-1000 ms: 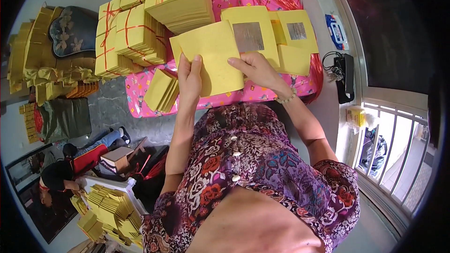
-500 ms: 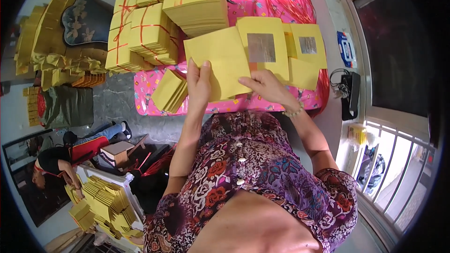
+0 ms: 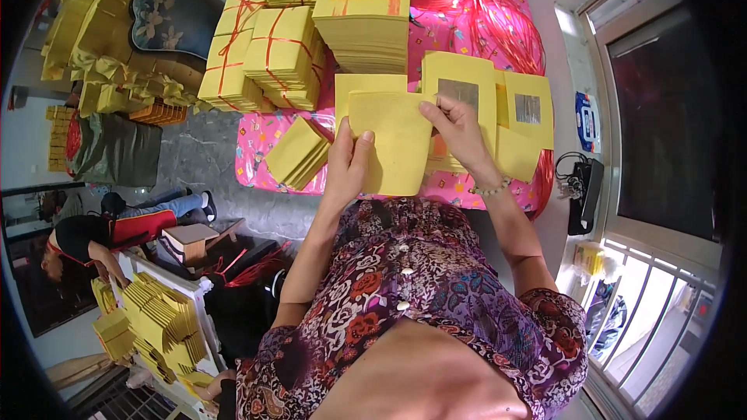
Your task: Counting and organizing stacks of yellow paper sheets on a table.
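Note:
Between my two hands a yellow paper sheet, or thin stack of sheets [image 3: 391,148], is held upright above the table's front edge. How many sheets it has I cannot tell. My left hand [image 3: 348,162] is closed on its left edge, thumb in front. The right hand [image 3: 461,131], with a bead bracelet at the wrist, pinches the upper right corner. Behind the held paper shows another yellow sheet [image 3: 369,84]. Just right of it lie yellow papers with a silver square [image 3: 473,120], and beside them a second silver-squared pile [image 3: 525,128]. A small fanned yellow stack [image 3: 297,154] lies to the left.
The table wears a pink patterned cover [image 3: 253,128]. At the back stand yellow bundles tied with red ribbon [image 3: 280,50], a tall yellow stack [image 3: 362,35] and loose red ribbon [image 3: 498,4]. On the left, a person [image 3: 85,237] bends near more yellow stacks [image 3: 159,311].
My right hand has risen from the paper's lower right edge to its upper right corner. The paper has turned more upright and come nearer me. The whole view has shifted slightly.

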Demonstrator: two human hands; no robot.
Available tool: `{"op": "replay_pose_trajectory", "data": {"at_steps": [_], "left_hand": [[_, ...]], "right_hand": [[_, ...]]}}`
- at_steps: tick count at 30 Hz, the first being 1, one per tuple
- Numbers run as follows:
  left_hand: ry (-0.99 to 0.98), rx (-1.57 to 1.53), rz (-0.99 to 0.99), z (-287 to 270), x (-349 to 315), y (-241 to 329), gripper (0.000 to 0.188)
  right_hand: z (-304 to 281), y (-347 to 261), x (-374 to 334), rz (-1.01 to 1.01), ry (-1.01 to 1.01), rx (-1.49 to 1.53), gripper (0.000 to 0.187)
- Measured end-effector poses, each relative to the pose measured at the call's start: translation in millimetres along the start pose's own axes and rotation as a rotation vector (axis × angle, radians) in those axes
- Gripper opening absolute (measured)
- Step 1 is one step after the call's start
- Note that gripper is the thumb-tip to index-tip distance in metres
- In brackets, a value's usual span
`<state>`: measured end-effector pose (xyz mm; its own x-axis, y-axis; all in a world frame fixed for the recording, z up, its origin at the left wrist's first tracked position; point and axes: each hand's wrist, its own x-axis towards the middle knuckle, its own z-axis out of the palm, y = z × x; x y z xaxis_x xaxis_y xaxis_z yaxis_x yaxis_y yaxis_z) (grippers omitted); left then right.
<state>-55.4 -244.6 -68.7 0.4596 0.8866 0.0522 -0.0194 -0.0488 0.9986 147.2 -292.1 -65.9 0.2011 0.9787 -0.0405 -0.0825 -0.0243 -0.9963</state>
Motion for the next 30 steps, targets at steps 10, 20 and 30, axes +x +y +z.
{"op": "replay_pose_trajectory", "data": {"at_steps": [10, 20, 30], "left_hand": [[0.012, -0.163, -0.09, -19, 4, -12, 0.033], [0.167, -0.214, -0.128, -36, -5, -32, 0.035], [0.019, -0.208, -0.324, -102, -26, -38, 0.041]], "right_hand": [[18, -4, -3, 0.153, -0.097, -0.005, 0.027], [41, 12, -30, 0.383, -0.359, -0.057, 0.027], [78, 47, -42, 0.431, -0.336, -0.074, 0.026]]}}
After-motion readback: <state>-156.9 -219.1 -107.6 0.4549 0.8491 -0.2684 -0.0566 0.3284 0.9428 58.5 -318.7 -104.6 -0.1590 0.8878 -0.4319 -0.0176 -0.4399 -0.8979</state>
